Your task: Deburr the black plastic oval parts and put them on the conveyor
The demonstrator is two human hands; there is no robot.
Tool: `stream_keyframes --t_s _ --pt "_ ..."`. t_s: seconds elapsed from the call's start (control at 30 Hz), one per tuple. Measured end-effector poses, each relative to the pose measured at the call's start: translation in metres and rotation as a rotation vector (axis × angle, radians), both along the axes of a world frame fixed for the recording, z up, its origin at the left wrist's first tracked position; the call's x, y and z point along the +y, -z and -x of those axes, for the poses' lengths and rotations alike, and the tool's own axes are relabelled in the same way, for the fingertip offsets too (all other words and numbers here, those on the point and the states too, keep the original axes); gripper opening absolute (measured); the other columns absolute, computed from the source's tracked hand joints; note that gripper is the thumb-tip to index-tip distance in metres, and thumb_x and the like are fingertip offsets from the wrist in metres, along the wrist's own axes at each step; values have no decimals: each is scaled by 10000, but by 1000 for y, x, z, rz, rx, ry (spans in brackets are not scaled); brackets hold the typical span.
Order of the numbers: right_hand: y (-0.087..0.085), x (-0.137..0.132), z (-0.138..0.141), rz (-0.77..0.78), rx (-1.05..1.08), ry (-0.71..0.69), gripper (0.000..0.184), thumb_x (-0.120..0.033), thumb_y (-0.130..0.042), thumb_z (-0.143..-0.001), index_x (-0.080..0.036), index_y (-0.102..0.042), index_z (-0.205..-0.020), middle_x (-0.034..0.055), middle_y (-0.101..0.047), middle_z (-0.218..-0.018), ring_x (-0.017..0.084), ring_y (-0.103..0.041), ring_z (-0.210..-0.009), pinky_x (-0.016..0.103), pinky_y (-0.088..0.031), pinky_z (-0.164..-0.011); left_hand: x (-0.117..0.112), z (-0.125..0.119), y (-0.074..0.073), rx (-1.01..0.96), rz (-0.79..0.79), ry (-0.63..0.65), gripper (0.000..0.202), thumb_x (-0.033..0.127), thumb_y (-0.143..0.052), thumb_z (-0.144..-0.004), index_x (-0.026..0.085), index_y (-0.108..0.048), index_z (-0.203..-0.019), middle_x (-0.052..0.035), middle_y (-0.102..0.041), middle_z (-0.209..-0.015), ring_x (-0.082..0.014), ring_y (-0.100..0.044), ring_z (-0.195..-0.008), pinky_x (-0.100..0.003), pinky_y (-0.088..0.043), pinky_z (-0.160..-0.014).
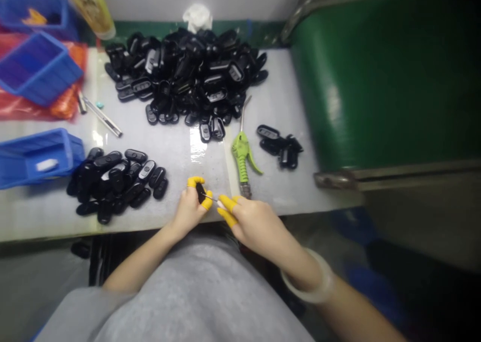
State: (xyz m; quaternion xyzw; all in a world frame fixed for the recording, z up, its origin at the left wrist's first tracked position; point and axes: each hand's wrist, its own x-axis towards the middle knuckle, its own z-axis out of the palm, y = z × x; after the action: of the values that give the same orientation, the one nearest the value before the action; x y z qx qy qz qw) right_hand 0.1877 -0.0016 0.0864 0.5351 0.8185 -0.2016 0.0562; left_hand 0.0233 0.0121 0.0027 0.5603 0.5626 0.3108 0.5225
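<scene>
My left hand (191, 202), with yellow finger cots, pinches a small black oval plastic casing (201, 193) near the table's front edge. In my right hand (251, 220), also in yellow finger cots, is a thin metal-tipped tool (212, 198) with a whitish handle. Its tip meets the casing or lies just in front of it; I cannot tell which. Beyond my right hand lies a green air blow gun (241, 161), nozzle pointing away. Left of my left hand rests a pile of black oval casings (120, 181).
A large heap of black casings (188, 71) covers the table's back, with a smaller group (283, 146) at the right. Blue bins (41, 154), a utility knife (101, 115) and red plastic bags (71, 101) lie left. A green conveyor belt (383, 81) runs along the right.
</scene>
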Motion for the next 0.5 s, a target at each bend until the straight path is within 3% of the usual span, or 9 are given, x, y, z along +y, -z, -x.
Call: stream_keyframes --t_s 0.1,0.23,0.3,0.43,0.5 --pt "-3 2 3 105 -12 26 162 -239 -526 -941 -168 -671 -934 28 -655 -741 151 -560 -575 293 -276 -525 1 0 0 42 -17 -12 260 275 -573 -829 200 -446 -1043 19 -585 -741 -139 -581 -629 -269 -461 -609" --pt "-7 -5 11 -86 -173 -120 252 -90 -513 -878 -108 -681 -1065 67 -644 -713 198 -579 -602 315 -237 -510 3 1 -2 63 -24 6 259 279 -574 -830 193 -453 -1042 14 -589 -738 -142 -583 -631 -268 -461 -611" --pt "-7 -7 12 -110 -193 -136 311 -55 -496 -864 -91 -665 -1122 77 -652 -727 206 -583 -610 317 -234 -510 4 1 -3 72 -23 16 256 275 -573 -831 193 -456 -1043 17 -587 -732 -139 -579 -623 -263 -454 -604" --pt "-3 1 7 161 29 58 173 -180 -503 -936 -133 -669 -919 44 -661 -750 148 -559 -586 278 -290 -524 3 2 -4 69 -7 32 256 290 -575 -838 196 -460 -1046 34 -563 -695 -131 -551 -581 -252 -431 -575" --pt "-2 6 4 296 164 131 263 -245 -466 -978 -150 -634 -801 16 -645 -704 120 -544 -572 251 -316 -538 3 2 -4 71 5 30 247 296 -578 -842 199 -464 -1037 40 -553 -681 -127 -539 -568 -249 -425 -571"
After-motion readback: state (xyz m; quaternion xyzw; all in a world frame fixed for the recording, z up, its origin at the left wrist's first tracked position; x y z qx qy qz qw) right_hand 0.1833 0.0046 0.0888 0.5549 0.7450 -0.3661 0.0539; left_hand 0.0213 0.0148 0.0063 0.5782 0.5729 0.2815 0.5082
